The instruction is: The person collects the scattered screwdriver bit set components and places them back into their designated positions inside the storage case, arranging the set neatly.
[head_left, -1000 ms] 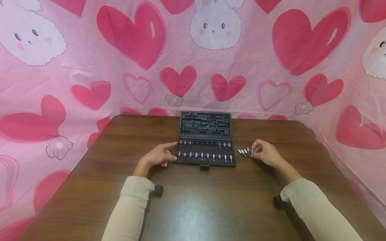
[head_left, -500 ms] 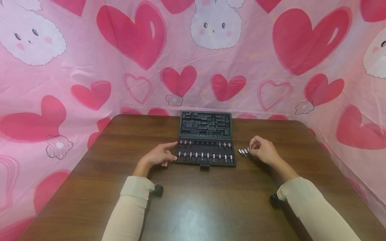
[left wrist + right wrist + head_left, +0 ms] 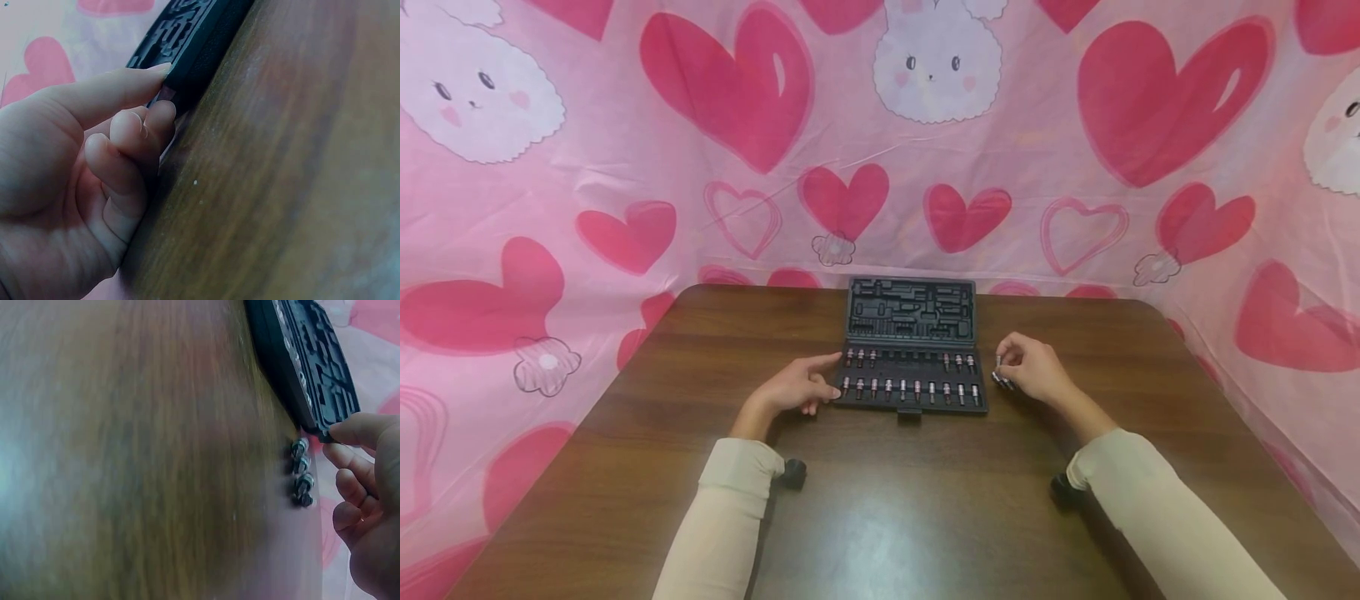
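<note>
A black socket case (image 3: pixel 912 311) lies open on the table, with several bit sockets (image 3: pixel 917 392) in two rows of its near half. My left hand (image 3: pixel 790 387) rests at the case's left edge, its index finger stretched along the side and its thumb on the near corner. In the left wrist view, the remaining fingers (image 3: pixel 134 140) curl loosely beside the case. Right of the case, my right hand (image 3: pixel 1037 367) pinches a small metal bit socket (image 3: pixel 998 362) between thumb and fingertips. Below that hand lie several loose bit sockets (image 3: pixel 302 472), partly hidden in the head view.
The brown wooden table (image 3: pixel 865 500) spreads out in front of the case. A pink curtain (image 3: pixel 760 233) with hearts and rabbits hangs behind and on both sides. The case's lid has moulded recesses, and a latch (image 3: pixel 909 414) juts from its near edge.
My right hand has shifted left over the loose bit sockets toward the case, and a bit socket now shows upright in its fingertips. My left hand has stayed put at the case.
</note>
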The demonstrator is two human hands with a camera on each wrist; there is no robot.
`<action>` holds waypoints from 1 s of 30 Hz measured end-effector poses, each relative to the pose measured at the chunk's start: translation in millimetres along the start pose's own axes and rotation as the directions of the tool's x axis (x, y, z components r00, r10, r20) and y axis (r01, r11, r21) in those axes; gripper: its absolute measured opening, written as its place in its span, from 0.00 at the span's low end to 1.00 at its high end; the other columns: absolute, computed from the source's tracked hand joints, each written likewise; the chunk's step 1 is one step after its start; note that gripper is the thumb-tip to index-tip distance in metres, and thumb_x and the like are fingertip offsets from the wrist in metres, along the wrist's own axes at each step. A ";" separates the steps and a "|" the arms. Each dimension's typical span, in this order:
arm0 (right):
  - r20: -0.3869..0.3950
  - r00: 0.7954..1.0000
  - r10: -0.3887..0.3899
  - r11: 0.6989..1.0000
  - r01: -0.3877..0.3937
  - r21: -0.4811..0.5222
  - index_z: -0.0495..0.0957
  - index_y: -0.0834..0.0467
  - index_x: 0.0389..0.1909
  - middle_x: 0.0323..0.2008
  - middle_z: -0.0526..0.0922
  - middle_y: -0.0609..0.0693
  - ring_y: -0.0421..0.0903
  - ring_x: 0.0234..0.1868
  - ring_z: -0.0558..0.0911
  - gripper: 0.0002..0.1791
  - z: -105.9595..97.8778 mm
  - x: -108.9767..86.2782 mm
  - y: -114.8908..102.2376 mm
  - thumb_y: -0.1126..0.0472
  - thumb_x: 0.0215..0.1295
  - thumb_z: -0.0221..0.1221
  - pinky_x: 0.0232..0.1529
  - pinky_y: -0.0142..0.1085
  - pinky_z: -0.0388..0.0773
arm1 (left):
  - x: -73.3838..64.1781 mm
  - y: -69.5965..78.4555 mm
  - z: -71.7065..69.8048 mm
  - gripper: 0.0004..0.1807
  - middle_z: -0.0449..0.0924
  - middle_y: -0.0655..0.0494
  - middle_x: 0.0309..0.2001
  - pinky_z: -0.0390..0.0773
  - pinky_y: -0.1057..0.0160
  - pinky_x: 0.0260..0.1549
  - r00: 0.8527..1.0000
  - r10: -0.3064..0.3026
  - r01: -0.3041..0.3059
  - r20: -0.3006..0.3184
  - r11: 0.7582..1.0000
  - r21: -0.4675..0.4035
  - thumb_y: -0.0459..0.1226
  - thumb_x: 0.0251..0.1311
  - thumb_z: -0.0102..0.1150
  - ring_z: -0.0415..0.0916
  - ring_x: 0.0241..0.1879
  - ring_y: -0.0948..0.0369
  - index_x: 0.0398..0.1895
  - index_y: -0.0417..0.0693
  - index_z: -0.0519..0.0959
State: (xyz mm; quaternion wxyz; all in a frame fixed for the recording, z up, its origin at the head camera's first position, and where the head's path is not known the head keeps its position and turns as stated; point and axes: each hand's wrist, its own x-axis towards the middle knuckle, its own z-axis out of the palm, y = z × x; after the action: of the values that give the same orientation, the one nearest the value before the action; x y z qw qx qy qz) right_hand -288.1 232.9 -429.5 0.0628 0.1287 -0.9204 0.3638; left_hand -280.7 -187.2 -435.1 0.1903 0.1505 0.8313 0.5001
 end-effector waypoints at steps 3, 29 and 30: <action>-0.011 1.000 -0.025 1.000 0.025 0.008 0.76 0.60 0.33 0.25 0.82 0.49 0.47 0.27 0.78 0.09 3.9 2.3 -3.7 0.70 0.52 0.66 0.31 0.40 0.73 | -0.3 0.0 -0.2 0.40 0.75 0.51 0.19 0.70 0.65 0.14 1.000 -0.014 0.014 -0.006 1.000 -0.002 0.32 0.57 0.66 0.68 0.12 0.62 0.73 0.44 0.60; -0.024 0.998 -0.054 0.998 0.054 0.032 0.79 0.60 0.34 0.26 0.83 0.49 0.45 0.28 0.80 0.10 29.8 13.0 -24.3 0.68 0.53 0.68 0.33 0.40 0.74 | 0.7 -0.5 -0.5 0.40 0.74 0.52 0.18 0.70 0.65 0.15 1.000 -0.012 0.012 -0.003 1.000 -0.007 0.33 0.57 0.66 0.68 0.12 0.62 0.73 0.45 0.61; -0.024 0.998 -0.055 0.998 0.056 0.033 0.79 0.60 0.34 0.26 0.84 0.49 0.45 0.28 0.80 0.10 30.8 13.1 -25.4 0.68 0.53 0.68 0.34 0.41 0.75 | 0.7 -0.5 -0.5 0.40 0.74 0.52 0.18 0.70 0.65 0.15 1.000 -0.013 0.013 -0.004 1.000 -0.008 0.32 0.57 0.66 0.68 0.12 0.62 0.73 0.45 0.61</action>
State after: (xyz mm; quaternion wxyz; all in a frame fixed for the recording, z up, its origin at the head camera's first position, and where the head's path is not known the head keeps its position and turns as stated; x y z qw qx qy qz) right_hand -294.2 191.4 -432.5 0.0812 0.1511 -0.9094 0.3790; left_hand -281.6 -187.5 -435.4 0.1922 0.1433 0.8306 0.5026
